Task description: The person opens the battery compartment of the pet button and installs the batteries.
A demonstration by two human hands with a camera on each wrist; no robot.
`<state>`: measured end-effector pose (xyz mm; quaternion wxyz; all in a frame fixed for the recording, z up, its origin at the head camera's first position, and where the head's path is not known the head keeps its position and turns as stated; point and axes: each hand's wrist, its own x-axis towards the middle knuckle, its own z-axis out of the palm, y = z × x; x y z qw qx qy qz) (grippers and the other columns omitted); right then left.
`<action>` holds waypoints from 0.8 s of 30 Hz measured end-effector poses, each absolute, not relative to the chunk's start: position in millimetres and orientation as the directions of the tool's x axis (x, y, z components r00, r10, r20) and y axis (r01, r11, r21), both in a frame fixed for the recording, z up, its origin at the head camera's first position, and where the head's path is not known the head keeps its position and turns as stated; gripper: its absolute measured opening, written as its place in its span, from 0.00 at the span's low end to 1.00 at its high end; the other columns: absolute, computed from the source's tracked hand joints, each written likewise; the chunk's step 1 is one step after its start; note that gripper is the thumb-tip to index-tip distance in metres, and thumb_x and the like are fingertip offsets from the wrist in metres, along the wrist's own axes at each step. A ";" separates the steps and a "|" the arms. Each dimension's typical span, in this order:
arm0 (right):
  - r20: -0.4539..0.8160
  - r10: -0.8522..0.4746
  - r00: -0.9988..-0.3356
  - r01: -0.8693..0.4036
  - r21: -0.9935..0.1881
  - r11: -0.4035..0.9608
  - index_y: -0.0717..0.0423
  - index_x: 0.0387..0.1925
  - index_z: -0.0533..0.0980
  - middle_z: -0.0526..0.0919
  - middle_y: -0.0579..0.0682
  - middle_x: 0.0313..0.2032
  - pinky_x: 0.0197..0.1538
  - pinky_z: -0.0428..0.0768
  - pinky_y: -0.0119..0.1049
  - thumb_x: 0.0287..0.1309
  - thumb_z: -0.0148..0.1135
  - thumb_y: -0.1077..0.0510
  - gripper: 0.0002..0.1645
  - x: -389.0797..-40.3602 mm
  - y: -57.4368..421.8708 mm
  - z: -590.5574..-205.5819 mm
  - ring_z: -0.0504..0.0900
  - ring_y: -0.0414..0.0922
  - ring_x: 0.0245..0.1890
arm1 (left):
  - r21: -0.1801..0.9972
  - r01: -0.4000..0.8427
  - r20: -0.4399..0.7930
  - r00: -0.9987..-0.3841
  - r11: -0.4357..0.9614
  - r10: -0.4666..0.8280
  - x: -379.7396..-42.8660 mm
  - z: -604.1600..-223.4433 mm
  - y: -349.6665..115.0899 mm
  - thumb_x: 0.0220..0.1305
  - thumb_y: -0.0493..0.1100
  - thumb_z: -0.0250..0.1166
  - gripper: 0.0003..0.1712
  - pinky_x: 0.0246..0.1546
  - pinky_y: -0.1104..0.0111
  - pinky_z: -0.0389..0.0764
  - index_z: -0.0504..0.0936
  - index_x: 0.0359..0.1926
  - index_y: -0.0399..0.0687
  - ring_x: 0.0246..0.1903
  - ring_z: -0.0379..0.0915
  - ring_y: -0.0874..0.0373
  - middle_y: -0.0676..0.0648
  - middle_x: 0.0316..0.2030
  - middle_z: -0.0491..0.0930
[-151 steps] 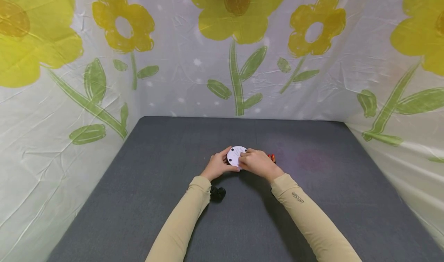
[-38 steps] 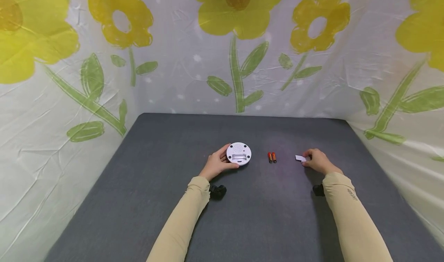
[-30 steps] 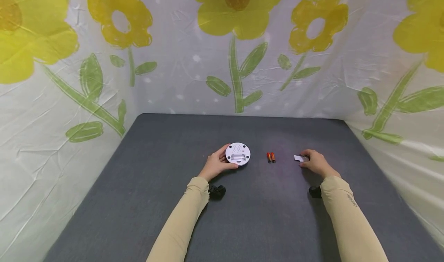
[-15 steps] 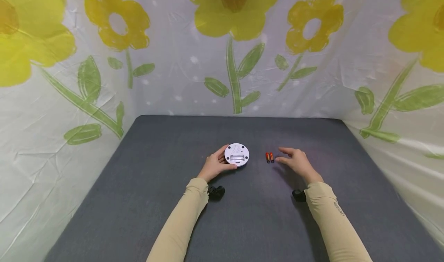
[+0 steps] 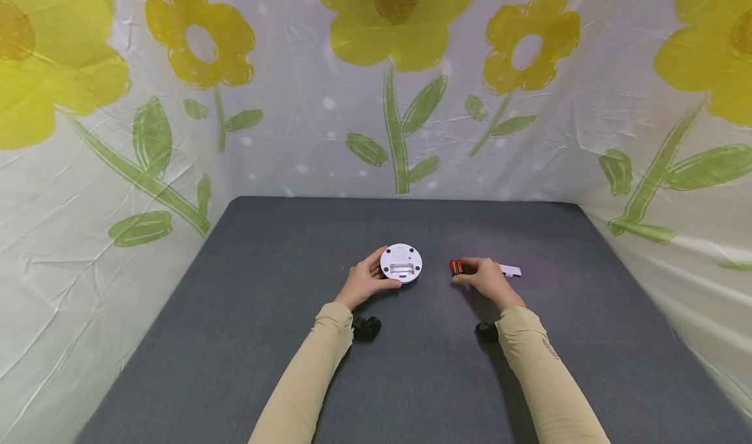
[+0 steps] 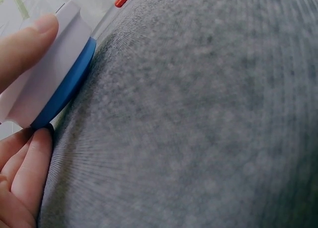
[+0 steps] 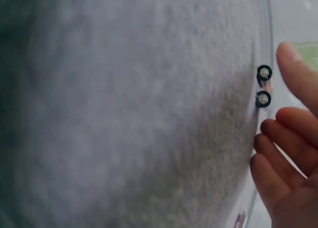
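My left hand (image 5: 360, 282) holds a round white battery-powered device (image 5: 402, 254), its underside facing up. A speaker grille, small dark feet and an uncovered battery compartment show on it. In the left wrist view, the thumb lies on the white body and the fingers are under its blue lower part (image 6: 67, 91). My right hand (image 5: 489, 281) is at two red-and-black batteries (image 5: 455, 268) lying side by side. The right wrist view shows the ends of those batteries (image 7: 264, 99) between the spread thumb and the bent fingers, with a gap around them.
A white battery cover (image 5: 510, 270) lies just right of my right hand on the dark grey table (image 5: 411, 365). Flower-printed curtains (image 5: 282, 137) enclose the table at the back and sides. Black wrist-camera mounts (image 5: 367, 328) hang beneath both wrists.
The right hand took the battery cover off the device, laid it down at the right, then moved left to the batteries. The left hand has kept its hold on the device.
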<state>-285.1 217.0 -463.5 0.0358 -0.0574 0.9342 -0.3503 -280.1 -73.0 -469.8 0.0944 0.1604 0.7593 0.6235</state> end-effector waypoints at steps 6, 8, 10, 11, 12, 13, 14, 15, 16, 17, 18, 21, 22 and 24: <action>-0.021 -0.113 -0.993 -0.073 -0.639 0.766 0.66 0.57 0.72 0.74 0.65 0.53 0.53 0.70 0.53 0.50 0.70 0.57 0.33 -286.8 217.0 -466.7 0.70 0.60 0.54 | 0.979 0.119 0.052 -0.931 0.168 0.361 -281.2 -470.7 -73.3 0.47 0.36 0.74 0.53 0.58 0.62 0.66 0.53 0.70 0.40 0.63 0.56 0.49 0.40 0.67 0.54; -0.005 -0.109 -0.994 -0.082 -0.624 0.777 0.66 0.55 0.73 0.75 0.65 0.51 0.52 0.71 0.52 0.50 0.69 0.58 0.31 -288.3 216.7 -468.7 0.71 0.60 0.54 | 0.978 0.120 0.051 -0.931 0.170 0.361 -281.6 -471.2 -73.5 0.47 0.37 0.74 0.53 0.58 0.61 0.66 0.53 0.70 0.39 0.63 0.56 0.49 0.40 0.67 0.54; 0.020 -0.099 -0.995 -0.091 -0.612 0.786 0.66 0.53 0.75 0.77 0.64 0.49 0.53 0.71 0.52 0.50 0.70 0.59 0.28 -290.2 216.3 -470.7 0.72 0.59 0.53 | 0.978 0.119 0.049 -0.931 0.172 0.363 -282.0 -471.6 -73.5 0.47 0.37 0.74 0.53 0.58 0.61 0.65 0.53 0.70 0.38 0.63 0.56 0.49 0.40 0.67 0.54; 0.032 -0.095 -0.995 -0.095 -0.609 0.788 0.66 0.52 0.76 0.78 0.63 0.49 0.53 0.71 0.52 0.49 0.70 0.60 0.27 -291.1 216.3 -471.4 0.72 0.59 0.53 | 0.977 0.119 0.048 -0.931 0.175 0.363 -282.2 -471.5 -73.5 0.47 0.37 0.74 0.53 0.58 0.62 0.65 0.53 0.70 0.38 0.63 0.56 0.49 0.40 0.67 0.54; 0.044 -0.091 -0.995 -0.099 -0.606 0.789 0.66 0.51 0.77 0.78 0.63 0.48 0.53 0.71 0.52 0.49 0.70 0.60 0.26 -291.8 216.2 -472.0 0.72 0.59 0.53 | 0.977 0.119 0.048 -0.931 0.177 0.362 -282.5 -471.4 -73.4 0.47 0.37 0.74 0.53 0.58 0.62 0.66 0.53 0.70 0.38 0.63 0.57 0.49 0.40 0.67 0.54; 0.056 -0.087 -0.995 -0.103 -0.605 0.790 0.66 0.50 0.77 0.79 0.63 0.47 0.54 0.71 0.52 0.49 0.70 0.61 0.25 -292.3 216.2 -472.4 0.73 0.59 0.52 | 0.977 0.119 0.048 -0.931 0.177 0.362 -282.5 -471.3 -73.4 0.47 0.37 0.74 0.53 0.58 0.62 0.66 0.53 0.70 0.38 0.63 0.57 0.49 0.40 0.67 0.54; 0.063 -0.081 -0.995 -0.103 -0.605 0.789 0.65 0.49 0.78 0.79 0.63 0.47 0.54 0.70 0.52 0.49 0.70 0.61 0.24 -292.6 216.1 -472.7 0.73 0.59 0.52 | 0.977 0.119 0.048 -0.931 0.176 0.361 -282.4 -471.3 -73.3 0.47 0.37 0.74 0.53 0.58 0.62 0.66 0.53 0.70 0.39 0.63 0.57 0.49 0.40 0.67 0.54; 0.072 -0.079 -0.994 -0.106 -0.603 0.791 0.65 0.48 0.79 0.79 0.63 0.46 0.54 0.70 0.52 0.49 0.70 0.61 0.23 -292.7 216.0 -473.0 0.73 0.59 0.52 | 0.977 0.120 0.049 -0.931 0.177 0.361 -282.3 -471.3 -73.3 0.47 0.37 0.74 0.53 0.58 0.62 0.66 0.53 0.70 0.39 0.63 0.57 0.49 0.40 0.67 0.54; 0.079 -0.082 -0.994 -0.113 -0.599 0.792 0.65 0.47 0.79 0.80 0.63 0.45 0.54 0.70 0.52 0.49 0.69 0.62 0.22 -292.7 216.0 -473.2 0.74 0.59 0.51 | 0.977 0.122 0.051 -0.931 0.176 0.361 -282.2 -471.4 -73.2 0.47 0.36 0.74 0.53 0.58 0.62 0.66 0.53 0.70 0.39 0.63 0.57 0.49 0.40 0.67 0.54; 0.083 -0.083 -0.993 -0.116 -0.596 0.794 0.65 0.47 0.79 0.80 0.63 0.45 0.53 0.71 0.52 0.50 0.69 0.62 0.20 -292.5 215.8 -473.3 0.74 0.59 0.50 | 0.977 0.121 0.051 -0.932 0.176 0.360 -281.9 -471.2 -73.2 0.47 0.36 0.74 0.53 0.58 0.62 0.66 0.53 0.70 0.39 0.63 0.57 0.49 0.40 0.67 0.54; 0.087 -0.081 -0.993 -0.117 -0.592 0.797 0.65 0.46 0.80 0.80 0.63 0.44 0.53 0.71 0.52 0.50 0.68 0.63 0.19 -292.3 215.7 -473.4 0.75 0.58 0.50 | 0.977 0.121 0.051 -0.931 0.175 0.360 -281.6 -471.1 -73.2 0.47 0.36 0.74 0.53 0.58 0.62 0.66 0.53 0.70 0.39 0.63 0.57 0.49 0.40 0.67 0.54; 0.099 -0.079 -0.992 -0.122 -0.575 0.809 0.65 0.44 0.81 0.81 0.63 0.43 0.51 0.73 0.51 0.52 0.67 0.64 0.16 -291.6 215.5 -473.9 0.76 0.57 0.47 | 0.976 0.124 0.051 -0.930 0.179 0.365 -280.8 -471.2 -73.4 0.47 0.36 0.74 0.53 0.58 0.62 0.66 0.53 0.70 0.39 0.63 0.57 0.49 0.40 0.67 0.54; 0.108 -0.081 -0.991 -0.128 -0.567 0.814 0.66 0.44 0.81 0.81 0.63 0.42 0.50 0.73 0.51 0.52 0.66 0.64 0.15 -291.4 215.6 -474.0 0.77 0.57 0.46 | 0.976 0.124 0.051 -0.929 0.178 0.366 -280.6 -471.3 -73.6 0.47 0.36 0.74 0.53 0.58 0.62 0.66 0.53 0.70 0.39 0.63 0.57 0.49 0.40 0.67 0.54; 0.127 -0.078 -0.989 -0.136 -0.557 0.819 0.66 0.42 0.81 0.82 0.62 0.40 0.48 0.74 0.51 0.52 0.66 0.66 0.14 -291.0 215.5 -474.1 0.78 0.57 0.44 | 0.975 0.130 0.057 -0.928 0.178 0.367 -280.3 -471.6 -74.0 0.47 0.36 0.74 0.52 0.58 0.61 0.66 0.53 0.70 0.39 0.62 0.57 0.48 0.39 0.67 0.54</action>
